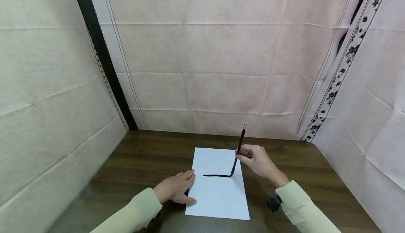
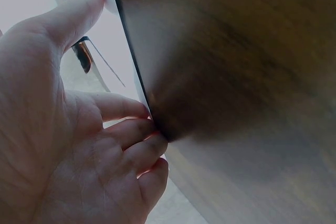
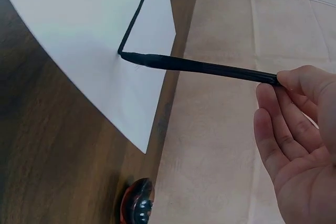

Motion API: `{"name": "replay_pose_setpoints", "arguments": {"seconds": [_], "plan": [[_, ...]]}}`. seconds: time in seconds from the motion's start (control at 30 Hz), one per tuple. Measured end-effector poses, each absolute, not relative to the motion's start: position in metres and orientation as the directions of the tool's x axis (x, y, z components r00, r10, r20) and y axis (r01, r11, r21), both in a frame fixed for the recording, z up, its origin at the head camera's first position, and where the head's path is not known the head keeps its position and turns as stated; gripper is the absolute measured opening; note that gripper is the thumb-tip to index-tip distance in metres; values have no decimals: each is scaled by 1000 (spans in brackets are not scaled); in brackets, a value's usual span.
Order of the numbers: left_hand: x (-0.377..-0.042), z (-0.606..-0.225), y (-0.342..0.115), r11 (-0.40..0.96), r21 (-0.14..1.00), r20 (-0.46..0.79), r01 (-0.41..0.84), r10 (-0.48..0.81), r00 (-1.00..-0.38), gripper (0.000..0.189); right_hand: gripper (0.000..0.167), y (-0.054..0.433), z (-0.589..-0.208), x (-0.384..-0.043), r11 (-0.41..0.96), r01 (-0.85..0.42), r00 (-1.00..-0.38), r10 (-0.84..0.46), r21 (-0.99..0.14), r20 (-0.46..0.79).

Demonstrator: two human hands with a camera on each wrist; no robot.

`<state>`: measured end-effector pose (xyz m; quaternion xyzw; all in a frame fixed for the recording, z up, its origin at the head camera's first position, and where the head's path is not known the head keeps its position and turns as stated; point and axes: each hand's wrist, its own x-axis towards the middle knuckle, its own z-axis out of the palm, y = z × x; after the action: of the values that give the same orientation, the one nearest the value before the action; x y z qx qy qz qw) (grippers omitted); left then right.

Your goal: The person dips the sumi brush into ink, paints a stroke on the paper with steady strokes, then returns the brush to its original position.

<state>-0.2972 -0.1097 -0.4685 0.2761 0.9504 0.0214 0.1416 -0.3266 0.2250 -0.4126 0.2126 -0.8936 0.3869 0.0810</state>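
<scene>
A sheet of white paper [image 1: 218, 199] lies on the wooden table, with one thin black horizontal stroke [image 1: 216, 175] across its middle. My right hand [image 1: 257, 160] pinches a black ink brush [image 1: 240, 142] between thumb and fingertips, over the paper's upper right edge. The brush leans slightly, its hanging loop up. In the right wrist view its dark tip [image 3: 126, 55] touches the paper at the right end of the stroke. My left hand [image 1: 178, 188] rests at the sheet's left edge, fingers extended and thumb spread; its thumb and fingertips touch the paper.
Brown wooden tabletop [image 1: 142, 166] surrounds the sheet. Pale cloth walls [image 1: 221, 60] stand behind and at both sides. A small shiny dark red and black object [image 3: 137, 203] shows low in the right wrist view; its kind is unclear.
</scene>
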Motion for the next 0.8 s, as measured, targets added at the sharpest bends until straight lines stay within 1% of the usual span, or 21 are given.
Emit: {"name": "replay_pose_setpoints", "arguments": {"seconds": [0.43,0.6,0.8], "plan": [[-297,-469,-111,844,109,-257,525,534,-805,97,14,233,-394,-323,591,-471,-882,-297,-655,367],[-297,-469,-110,848,107,-263,519,527,-808,97,13,243,-382,-323,606,-486,-872,-290,-630,394],[-298,-470,-110,846,105,-263,523,531,-806,97,14,261,-364,-324,660,-489,-864,-280,-571,417]]}}
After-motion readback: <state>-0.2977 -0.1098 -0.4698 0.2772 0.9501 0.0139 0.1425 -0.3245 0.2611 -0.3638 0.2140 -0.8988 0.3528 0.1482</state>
